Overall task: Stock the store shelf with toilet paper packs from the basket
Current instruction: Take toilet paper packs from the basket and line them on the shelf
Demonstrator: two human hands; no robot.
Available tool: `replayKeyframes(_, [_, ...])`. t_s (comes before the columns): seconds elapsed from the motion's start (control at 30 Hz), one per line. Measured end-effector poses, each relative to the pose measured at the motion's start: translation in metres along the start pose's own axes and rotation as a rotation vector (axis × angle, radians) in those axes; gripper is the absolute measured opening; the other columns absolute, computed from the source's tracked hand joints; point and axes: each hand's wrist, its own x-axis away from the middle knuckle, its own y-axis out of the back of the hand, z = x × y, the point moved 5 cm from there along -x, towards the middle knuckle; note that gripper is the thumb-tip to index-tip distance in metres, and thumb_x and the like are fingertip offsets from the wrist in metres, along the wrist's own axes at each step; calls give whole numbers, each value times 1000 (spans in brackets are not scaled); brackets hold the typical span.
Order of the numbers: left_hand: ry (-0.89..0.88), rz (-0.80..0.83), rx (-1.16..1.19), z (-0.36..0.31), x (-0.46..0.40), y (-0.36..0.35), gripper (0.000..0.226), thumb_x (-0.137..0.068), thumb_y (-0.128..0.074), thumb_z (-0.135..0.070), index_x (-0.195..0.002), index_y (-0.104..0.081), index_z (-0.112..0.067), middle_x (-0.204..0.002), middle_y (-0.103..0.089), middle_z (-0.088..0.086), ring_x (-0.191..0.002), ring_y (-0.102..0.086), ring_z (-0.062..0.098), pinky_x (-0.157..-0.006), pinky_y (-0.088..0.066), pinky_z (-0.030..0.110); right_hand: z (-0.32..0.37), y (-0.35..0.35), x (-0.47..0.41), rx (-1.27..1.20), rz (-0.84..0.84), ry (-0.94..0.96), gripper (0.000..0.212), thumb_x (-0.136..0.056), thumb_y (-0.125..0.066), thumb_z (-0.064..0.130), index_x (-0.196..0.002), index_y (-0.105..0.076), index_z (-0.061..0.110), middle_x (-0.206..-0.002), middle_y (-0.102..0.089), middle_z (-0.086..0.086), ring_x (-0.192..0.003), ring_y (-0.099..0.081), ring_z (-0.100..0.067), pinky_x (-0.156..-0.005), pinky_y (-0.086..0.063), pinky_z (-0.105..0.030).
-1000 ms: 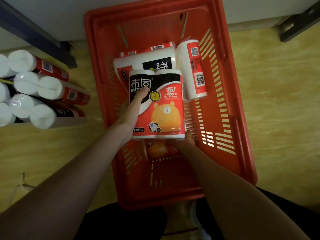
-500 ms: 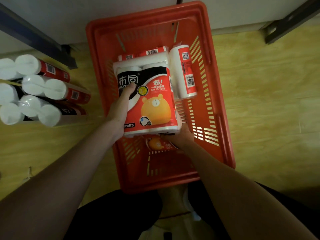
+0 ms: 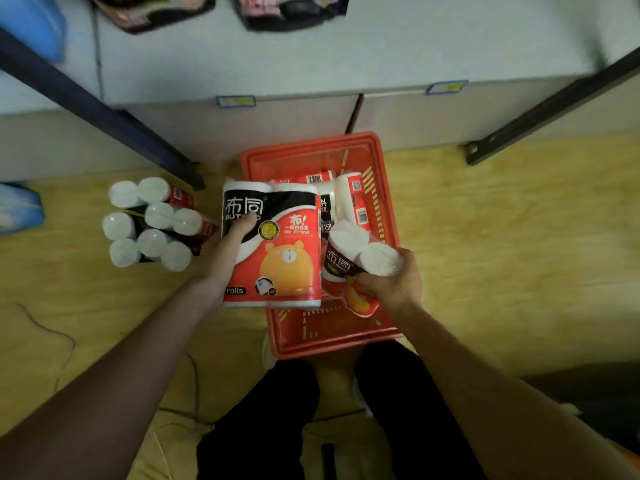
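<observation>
My left hand (image 3: 228, 258) grips the big pack (image 3: 277, 244) by its left side, above the basket (image 3: 384, 209) edge. My right hand (image 3: 391, 278) pinches a second pack (image 3: 356, 258) by loose wrap; I think it may slip back into the basket.

One red basket (image 3: 382, 188), two hands, each holding one toilet paper pack, perhaps three more packs inside the basket (partly hidden), several stacked on the floor.
</observation>
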Motion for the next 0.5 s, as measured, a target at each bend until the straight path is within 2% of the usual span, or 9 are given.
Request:
replayKeyframes(0.07, [-21, 10, -4, -26, 28, 11, 59, -71, -66, -69, -113, -69, -27, -96, -77, 6, -84, -75, 30, -80, -59, 46, 36, 23, 24, -106, 4, 52, 79, -51, -89, 14, -115, -45, 32, -114, -59, 1, -101, -60, -18, -78, -57, -37])
replayKeyframes(0.17, [-72, 17, 2, -70, 75, 29, 53, -78, -64, -64, -112, -69, -25, -94, -77, 7, -81, -75, 30, -78, -59, 43, 87, 60, 63, -224, 48, 96, 78, -58, -88, 5, -120, -47, 31, -107, -60, 8, -96, -62, -11, -84, -59, -42])
replayKeyframes(0.27, [-69, 50, 28, -116, 125, 43, 47, -83, -60, -61, -110, -69, -23, -89, -78, 9, -78, -74, 30, -72, -57, 38, 141, 102, 107, -318, 92, 155, 81, -73, -83, 3, -133, -35, 28, -104, -55, 13, -91, -60, -6, -77, -57, -27])
replayKeyframes(0.33, [-95, 68, 47, -147, 158, 52, 46, -85, -58, -60, -106, -67, -21, -82, -77, 8, -70, -74, 27, -70, -56, 37, 177, 131, 137, -376, 60, 203, 72, -77, -81, 4, -129, -36, 24, -106, -58, 5, -89, -62, -6, -70, -54, -20])
replayKeyframes(0.4, [-121, 102, 73, -179, 193, 58, 50, -82, -57, -63, -108, -66, -21, -82, -77, 9, -68, -74, 27, -68, -56, 37, 213, 158, 166, -434, 11, 252, 55, -77, -82, 8, -119, -48, 18, -109, -67, -7, -89, -69, -17, -70, -57, -26])
replayKeyframes(0.5, [-169, 188, 83, -230, 245, 60, 68, -72, -57, -69, -118, -64, -20, -93, -77, 14, -80, -74, 34, -70, -57, 40, 268, 194, 216, -477, 4, 344, 36, -79, -81, 20, -109, -61, 23, -102, -73, -9, -88, -73, -29, -79, -60, -47])
